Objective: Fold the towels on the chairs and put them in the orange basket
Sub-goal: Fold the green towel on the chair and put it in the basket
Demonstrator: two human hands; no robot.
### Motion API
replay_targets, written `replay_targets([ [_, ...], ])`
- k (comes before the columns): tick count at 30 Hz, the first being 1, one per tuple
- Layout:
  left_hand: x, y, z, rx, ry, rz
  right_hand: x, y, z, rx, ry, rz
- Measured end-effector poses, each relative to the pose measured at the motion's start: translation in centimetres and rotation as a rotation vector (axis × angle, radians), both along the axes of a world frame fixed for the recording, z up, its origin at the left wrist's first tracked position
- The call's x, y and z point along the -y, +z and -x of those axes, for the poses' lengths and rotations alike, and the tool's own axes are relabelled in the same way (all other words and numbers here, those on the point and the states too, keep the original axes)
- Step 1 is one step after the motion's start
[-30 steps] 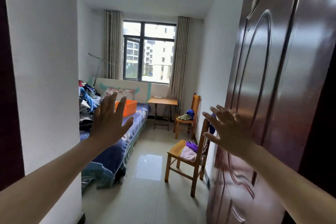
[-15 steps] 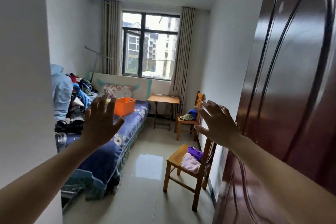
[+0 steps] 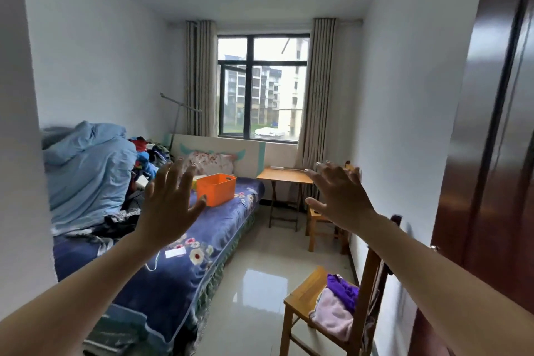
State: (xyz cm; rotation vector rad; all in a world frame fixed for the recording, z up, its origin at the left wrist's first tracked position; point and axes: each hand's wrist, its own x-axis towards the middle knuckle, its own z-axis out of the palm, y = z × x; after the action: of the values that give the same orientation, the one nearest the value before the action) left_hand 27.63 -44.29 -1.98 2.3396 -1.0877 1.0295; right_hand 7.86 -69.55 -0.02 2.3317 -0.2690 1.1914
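An orange basket (image 3: 216, 188) sits on the blue flowered bed (image 3: 185, 274), far from both chairs. The near wooden chair (image 3: 303, 295) at lower right carries a pink towel (image 3: 332, 315) and a purple towel (image 3: 344, 289) in a crumpled heap. A second wooden chair (image 3: 316, 218) stands farther along the right wall, mostly hidden behind my right hand (image 3: 339, 196). My left hand (image 3: 169, 205) is raised in front of the bed. Both hands are held up, fingers spread, holding nothing.
A heap of clothes and a light blue quilt (image 3: 86, 170) fills the bed's left side. A small wooden folding table (image 3: 284, 176) stands under the window. A dark brown door (image 3: 491, 136) stands at the right. Glossy tiled floor (image 3: 260, 283) runs between bed and chairs.
I have moved forward through the doorway into the room, so the bed, basket and near chair look closer. Both hands stay raised and spread, now higher in view.
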Motion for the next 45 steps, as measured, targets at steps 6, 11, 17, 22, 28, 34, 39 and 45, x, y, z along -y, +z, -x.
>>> replay_targets([
  [6, 3.3, -1.5, -7.5, -0.104, 0.114, -0.016, 5.0, -2.0, -9.9, -0.016, 0.139, 0.067],
  [11, 5.9, -3.0, -14.4, -0.101, 0.174, -0.014, 9.2, -4.0, -18.2, -0.068, 0.147, 0.084],
  [17, 10.7, -3.2, -24.5, -0.126, 0.142, -0.039, 15.6, -3.3, -25.4, -0.095, 0.133, 0.115],
  [22, 17.4, -4.2, -30.7, -0.174, 0.058, -0.011, 21.0, -3.8, -30.7, -0.101, 0.080, -0.028],
  [28, 27.4, -7.8, -38.1, -0.210, -0.053, -0.131, 29.1, -7.4, -36.9, -0.184, 0.063, -0.005],
  [34, 37.6, -8.7, -46.3, -0.219, -0.080, -0.176, 38.8, -9.6, -44.7, -0.155, 0.030, -0.110],
  [39, 45.2, -9.5, -52.6, -0.215, -0.072, -0.182, 45.5, -11.1, -53.5, -0.228, 0.013, -0.028],
  [45, 52.0, -11.7, -60.8, -0.318, -0.021, -0.210, 51.9, -14.6, -62.4, -0.346, -0.042, -0.124],
])
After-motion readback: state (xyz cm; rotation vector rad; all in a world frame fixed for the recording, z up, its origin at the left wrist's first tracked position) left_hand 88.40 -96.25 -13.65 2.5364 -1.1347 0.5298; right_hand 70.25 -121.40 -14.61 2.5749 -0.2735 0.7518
